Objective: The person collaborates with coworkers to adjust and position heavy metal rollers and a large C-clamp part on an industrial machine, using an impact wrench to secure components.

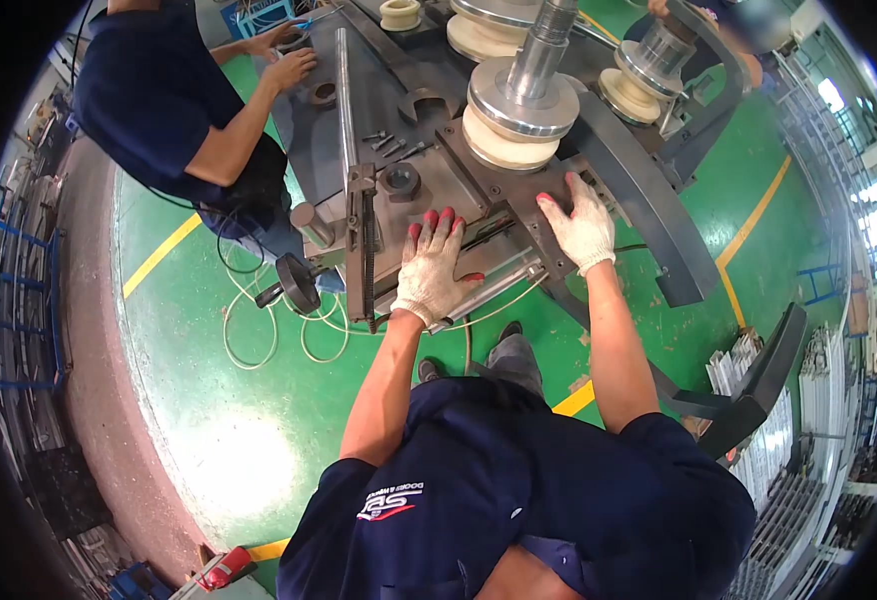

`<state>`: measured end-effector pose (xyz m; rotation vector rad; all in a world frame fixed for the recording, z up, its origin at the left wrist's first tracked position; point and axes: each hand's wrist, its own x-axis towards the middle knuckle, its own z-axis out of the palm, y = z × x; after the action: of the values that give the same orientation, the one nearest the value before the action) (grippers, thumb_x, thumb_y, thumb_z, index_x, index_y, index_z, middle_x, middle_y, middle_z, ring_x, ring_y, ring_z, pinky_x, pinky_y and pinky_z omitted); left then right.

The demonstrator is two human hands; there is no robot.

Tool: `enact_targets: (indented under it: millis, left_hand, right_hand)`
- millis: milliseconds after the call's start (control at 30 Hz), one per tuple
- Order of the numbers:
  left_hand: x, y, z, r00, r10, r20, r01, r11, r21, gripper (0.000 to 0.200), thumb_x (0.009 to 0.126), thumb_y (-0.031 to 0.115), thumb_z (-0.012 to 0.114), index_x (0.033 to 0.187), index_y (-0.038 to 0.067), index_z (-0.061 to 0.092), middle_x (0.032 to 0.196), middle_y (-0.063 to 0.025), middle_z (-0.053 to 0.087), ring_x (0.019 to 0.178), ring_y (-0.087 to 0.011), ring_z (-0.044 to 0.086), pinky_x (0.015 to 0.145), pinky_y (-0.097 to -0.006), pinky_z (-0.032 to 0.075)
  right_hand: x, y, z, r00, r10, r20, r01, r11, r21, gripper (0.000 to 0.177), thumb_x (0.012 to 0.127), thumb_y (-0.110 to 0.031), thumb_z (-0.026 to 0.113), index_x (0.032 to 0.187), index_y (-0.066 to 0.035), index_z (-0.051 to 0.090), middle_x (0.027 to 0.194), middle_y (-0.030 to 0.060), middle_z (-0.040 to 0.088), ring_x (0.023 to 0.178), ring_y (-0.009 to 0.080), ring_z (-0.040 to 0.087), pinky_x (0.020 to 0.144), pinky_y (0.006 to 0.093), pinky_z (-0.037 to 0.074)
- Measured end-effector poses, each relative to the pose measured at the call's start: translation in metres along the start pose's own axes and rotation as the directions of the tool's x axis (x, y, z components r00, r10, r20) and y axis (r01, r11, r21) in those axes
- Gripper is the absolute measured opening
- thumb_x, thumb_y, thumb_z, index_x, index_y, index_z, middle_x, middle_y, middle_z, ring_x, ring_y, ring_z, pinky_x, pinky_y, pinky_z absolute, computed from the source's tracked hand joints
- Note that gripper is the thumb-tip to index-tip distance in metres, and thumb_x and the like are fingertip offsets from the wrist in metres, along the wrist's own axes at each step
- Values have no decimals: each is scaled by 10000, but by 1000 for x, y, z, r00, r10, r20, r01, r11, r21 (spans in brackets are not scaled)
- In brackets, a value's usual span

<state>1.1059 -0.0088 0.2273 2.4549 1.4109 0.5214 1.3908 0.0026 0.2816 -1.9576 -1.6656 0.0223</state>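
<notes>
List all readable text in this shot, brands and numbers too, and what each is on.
"DOORS & W…": small print on the camera wearer's dark blue shirt, upside down in view; the ending is unclear.
Large logo letters beside it, with a red stroke: too blurred to read surely.
No other text or numbers legible.

The left hand (433, 278) and the right hand (583, 228) are both wearing off-white gloves with red-dipped fingertips (447, 214). The workbench (311, 140) is showing dark grey, while the rod (345, 100) above it is shining silver. The nearest wheel (512, 150) is looking cream under a silver disc (549, 98). The handwheel (300, 284) is showing black. The floor (189, 370) is glowing green, with yellow stripes (765, 210) crossing it. The wearer's shirt (579, 460) is showing navy, carrying white lettering (391, 496) with a red streak, and the co-worker's shirt (144, 90) is also showing dark blue
</notes>
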Motion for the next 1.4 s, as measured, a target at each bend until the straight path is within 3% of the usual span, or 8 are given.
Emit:
enact_targets:
  millis: [300,433,567,900,967,1100,1233,1400]
  left_hand:
    - [-2,0,-3,1000,-11,-10,10,999,-45,1028,828,523,846,1637,62,410,1735,-177,349,1637,-386,256,1343,-542,182]
    - [-2,0,-4,1000,-5,-17,3,996,-84,1007,835,490,844,1630,45,414,1733,-188,349,1640,-391,244,1349,-544,167]
    - [-3,-1,-2,999,2,-46,-7,994,-107,986,844,475,835,1622,31,422,1728,-197,357,1636,-400,251,1348,-550,167]
    - [-2,-1,-5,1000,5,-4,-6,999,-53,1022,849,551,812,1643,51,408,1738,-191,345,1639,-398,243,1341,-549,167]
    - [-2,0,-6,1000,-4,13,5,998,-58,1027,844,552,816,1645,56,406,1744,-181,337,1644,-393,233,1344,-547,158]
    - [-1,-2,-1,1000,8,10,-7,999,-38,1048,835,550,822,1656,67,386,1749,-176,327,1647,-390,225,1345,-548,151]
    - [1,0,-3,999,13,36,-13,1000,-6,1050,841,541,818,1658,51,375,1753,-190,314,1638,-420,233,1342,-553,147]
    - [3,2,-3,998,4,61,-6,1000,21,1047,848,552,811,1646,26,384,1757,-202,299,1639,-431,222,1340,-559,141]
  right_hand:
    - [59,12,-18,997,81,17,-83,972,222,730,1089,-638,469,1220,41,700,1072,297,762,1020,480,728,923,512,557]
    - [104,-23,-49,873,332,357,-488,578,654,764,1017,-706,581,1170,33,700,840,157,742,660,208,722,592,381,587]
    - [129,-29,-38,782,297,548,-623,359,694,719,983,-748,598,1069,-37,665,681,95,649,495,225,588,479,403,505]
    - [93,-11,-17,926,96,365,-377,276,884,710,1070,-681,504,925,-3,659,650,138,651,465,235,596,446,380,485]
    - [70,-7,-15,914,216,344,-405,406,819,653,1106,-604,505,1004,16,683,686,122,689,560,209,672,528,315,525]
    - [25,-5,3,949,27,-313,92,929,359,291,1027,-301,721,1096,-19,710,876,181,746,781,337,743,718,417,584]
    - [6,-5,7,941,-84,-327,31,986,-163,496,1019,-461,665,1321,-68,660,1172,192,715,1064,427,694,931,572,544]
    - [-5,-2,1,999,36,18,-32,981,-193,756,996,-575,643,1490,-15,528,1181,245,703,1074,424,695,911,559,561]
